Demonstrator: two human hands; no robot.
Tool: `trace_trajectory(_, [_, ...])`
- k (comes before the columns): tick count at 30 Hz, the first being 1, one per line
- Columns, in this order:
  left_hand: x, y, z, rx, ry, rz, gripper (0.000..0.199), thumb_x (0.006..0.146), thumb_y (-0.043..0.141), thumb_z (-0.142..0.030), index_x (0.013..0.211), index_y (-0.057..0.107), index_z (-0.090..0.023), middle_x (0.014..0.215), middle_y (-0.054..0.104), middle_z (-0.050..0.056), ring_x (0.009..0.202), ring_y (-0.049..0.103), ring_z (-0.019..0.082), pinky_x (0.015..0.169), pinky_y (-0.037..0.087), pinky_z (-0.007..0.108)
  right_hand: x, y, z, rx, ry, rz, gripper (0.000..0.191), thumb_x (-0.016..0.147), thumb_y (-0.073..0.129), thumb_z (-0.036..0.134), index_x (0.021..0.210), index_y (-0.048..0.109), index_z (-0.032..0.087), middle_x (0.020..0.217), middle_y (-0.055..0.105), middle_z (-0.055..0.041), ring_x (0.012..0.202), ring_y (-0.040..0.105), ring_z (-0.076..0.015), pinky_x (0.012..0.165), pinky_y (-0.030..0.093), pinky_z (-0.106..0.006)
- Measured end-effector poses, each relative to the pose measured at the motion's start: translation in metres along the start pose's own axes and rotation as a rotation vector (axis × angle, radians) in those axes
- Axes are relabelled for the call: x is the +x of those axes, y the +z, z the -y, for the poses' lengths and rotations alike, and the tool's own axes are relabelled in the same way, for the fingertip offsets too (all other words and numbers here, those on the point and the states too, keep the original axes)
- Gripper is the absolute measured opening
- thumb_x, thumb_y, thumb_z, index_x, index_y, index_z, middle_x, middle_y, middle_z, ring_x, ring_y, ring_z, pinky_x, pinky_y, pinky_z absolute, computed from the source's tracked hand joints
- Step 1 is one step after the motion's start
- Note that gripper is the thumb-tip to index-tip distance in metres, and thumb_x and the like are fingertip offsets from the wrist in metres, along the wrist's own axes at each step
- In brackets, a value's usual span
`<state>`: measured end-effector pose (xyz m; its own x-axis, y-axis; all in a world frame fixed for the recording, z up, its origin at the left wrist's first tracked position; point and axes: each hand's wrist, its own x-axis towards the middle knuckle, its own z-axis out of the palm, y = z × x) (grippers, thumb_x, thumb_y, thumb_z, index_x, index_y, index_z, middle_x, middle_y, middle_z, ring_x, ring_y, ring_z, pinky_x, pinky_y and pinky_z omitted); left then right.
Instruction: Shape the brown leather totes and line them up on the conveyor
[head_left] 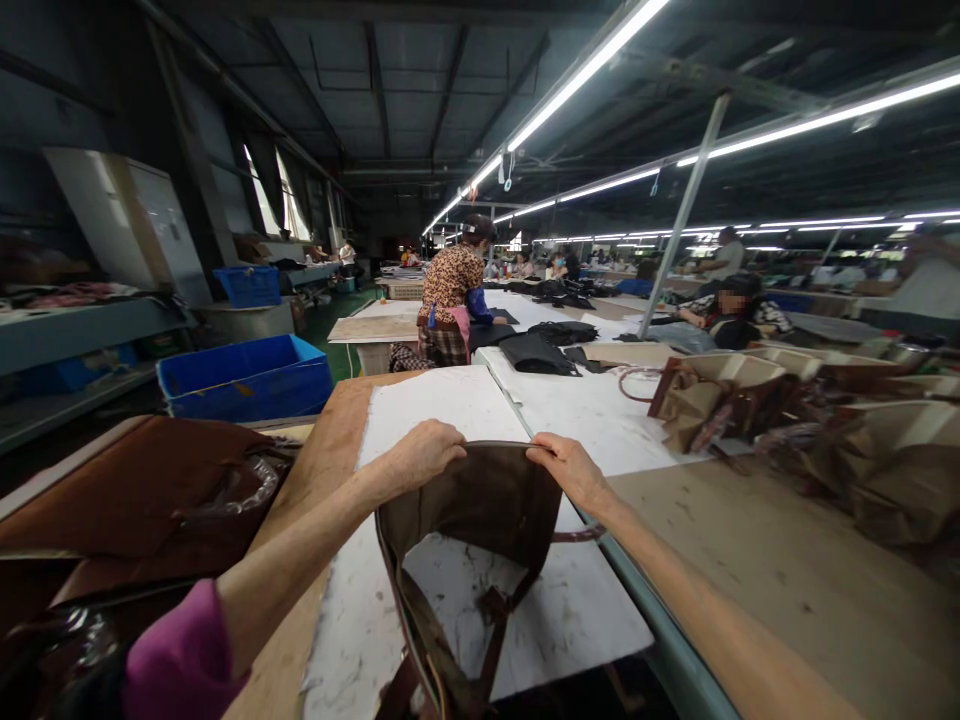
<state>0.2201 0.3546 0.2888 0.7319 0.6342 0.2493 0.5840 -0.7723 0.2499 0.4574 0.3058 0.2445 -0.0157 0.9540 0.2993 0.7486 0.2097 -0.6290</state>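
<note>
Both my hands hold up a brown bag (487, 495) by its far top edge, above a white, stained sheet (592, 620) on the table. My left hand (427, 455) pinches the edge's left corner, and my right hand (570, 468) pinches the right one. The bag's mouth faces me, with its brown lining showing. A strap (491, 640) hangs down at the near side. Part of a reddish handle (577, 535) sticks out on the right. The bag's lowest part runs out of view.
Brown bag pieces (135, 480) are piled at the left, beside a blue bin (247, 380). Several tan bags (712, 385) stand on the right table. Ahead, a co-worker (450, 290) bends over black pieces (540, 350); another person (731, 310) sits at the right.
</note>
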Motion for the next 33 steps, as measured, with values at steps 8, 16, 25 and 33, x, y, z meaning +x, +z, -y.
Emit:
trace_trajectory(8, [0.001, 0.002, 0.005, -0.251, -0.122, 0.038, 0.021, 0.072, 0.047, -0.025, 0.076, 0.065, -0.014, 0.068, 0.063, 0.000, 0.064, 0.052, 0.012, 0.058, 0.035, 0.021, -0.002, 0.001, -0.002, -0.014, -0.027, 0.010, 0.023, 0.078, 0.044, 0.037, 0.064, 0.050, 0.019, 0.057, 0.044, 0.0051, 0.057, 0.042, -0.0110, 0.053, 0.028, -0.022])
trace_trajectory(16, [0.002, 0.001, -0.004, -0.047, -0.107, 0.001, 0.024, 0.075, 0.043, -0.022, 0.067, 0.063, -0.013, 0.066, 0.063, 0.004, 0.063, 0.053, 0.013, 0.060, 0.036, 0.022, -0.003, 0.005, 0.001, -0.415, -0.157, -0.220, 0.018, 0.080, 0.049, 0.035, 0.073, 0.058, 0.021, 0.076, 0.057, -0.0010, 0.078, 0.049, -0.0163, 0.068, 0.033, -0.026])
trace_trajectory(25, [0.003, -0.003, -0.013, 0.064, -0.140, 0.032, 0.025, 0.078, 0.041, -0.019, 0.065, 0.061, -0.013, 0.065, 0.063, 0.005, 0.062, 0.054, 0.014, 0.058, 0.036, 0.022, -0.002, 0.026, 0.026, -0.646, -0.336, -0.257, 0.009, 0.081, 0.051, 0.024, 0.085, 0.057, 0.019, 0.078, 0.060, -0.0038, 0.080, 0.051, -0.0176, 0.073, 0.033, -0.028])
trace_trajectory(33, [0.004, 0.007, -0.003, 0.166, -0.080, 0.017, 0.026, 0.080, 0.039, -0.022, 0.070, 0.061, -0.014, 0.072, 0.064, 0.007, 0.070, 0.057, 0.017, 0.064, 0.039, 0.025, 0.005, 0.027, 0.027, -0.533, -0.304, -0.234, 0.014, 0.084, 0.046, 0.029, 0.081, 0.058, 0.022, 0.075, 0.062, 0.0004, 0.077, 0.053, -0.0144, 0.071, 0.034, -0.024])
